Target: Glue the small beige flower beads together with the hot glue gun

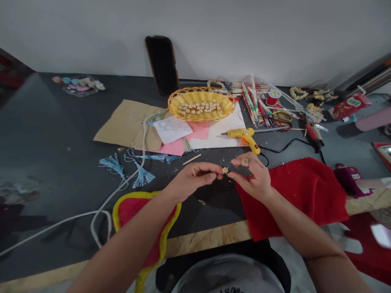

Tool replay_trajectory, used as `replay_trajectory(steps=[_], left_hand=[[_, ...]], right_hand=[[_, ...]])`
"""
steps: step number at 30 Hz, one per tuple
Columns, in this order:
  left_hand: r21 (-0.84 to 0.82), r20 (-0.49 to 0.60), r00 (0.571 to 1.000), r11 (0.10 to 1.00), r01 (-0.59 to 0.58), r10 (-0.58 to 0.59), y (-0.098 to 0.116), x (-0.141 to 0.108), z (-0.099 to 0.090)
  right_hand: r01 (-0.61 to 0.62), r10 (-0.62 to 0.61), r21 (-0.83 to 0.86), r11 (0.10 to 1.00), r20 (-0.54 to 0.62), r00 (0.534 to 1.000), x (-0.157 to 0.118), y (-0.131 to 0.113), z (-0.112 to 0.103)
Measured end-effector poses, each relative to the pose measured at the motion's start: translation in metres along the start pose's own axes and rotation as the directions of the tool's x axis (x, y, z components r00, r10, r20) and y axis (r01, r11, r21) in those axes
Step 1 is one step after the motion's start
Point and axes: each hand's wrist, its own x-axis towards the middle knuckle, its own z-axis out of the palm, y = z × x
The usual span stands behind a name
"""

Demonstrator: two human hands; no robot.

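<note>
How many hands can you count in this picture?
2: the left hand, at a small pale flower piece, and the right hand, on the piece's other side. None seems hidden.

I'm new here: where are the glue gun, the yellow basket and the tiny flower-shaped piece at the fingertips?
Glue gun point(243, 133): head view, on its yellow body.
Basket point(199, 117): head view, on its near wall.
Flower-shaped piece point(225, 170): head view, on its middle.
</note>
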Motion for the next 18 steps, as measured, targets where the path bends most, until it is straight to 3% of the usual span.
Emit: replay_trajectory(steps=[5,10,12,14,16,18], left_hand=[[0.055,0.076,0.994,0.995,-0.089,0.084,-0.002,-0.002,-0.002],[0.12,0.235,0.958,0.973,-0.197,0.165,-0.004,-0.004,-0.006],[0.237,0.258,0.945,0.935,-0.263,0.2,-0.005,-0.005,-0.005],[0.479,0.221,0.941,0.812,-0.334,0.256,-0.006,-0.005,-0.001],[0.736,0.193,0.914,0.563,-0.376,0.358,-0.009,-0.005,0.003],[0.879,0.228,0.851,0.276,-0.389,0.472,-0.013,-0.004,0.007]], right_hand=[[-0.114,0.114,0.003,0.993,-0.022,0.993,-0.003,0.001,0.0],[-0.051,0.049,-0.065,0.997,-0.039,0.998,-0.005,0.003,0.0],[-0.081,0.08,-0.055,0.995,-0.033,0.996,-0.006,0.004,0.001],[-0.188,0.189,0.044,0.981,-0.016,0.982,-0.007,0.004,0.003],[-0.326,0.333,0.206,0.923,0.002,0.943,-0.008,0.004,0.004],[-0.429,0.449,0.363,0.827,0.031,0.893,-0.007,0.004,0.006]])
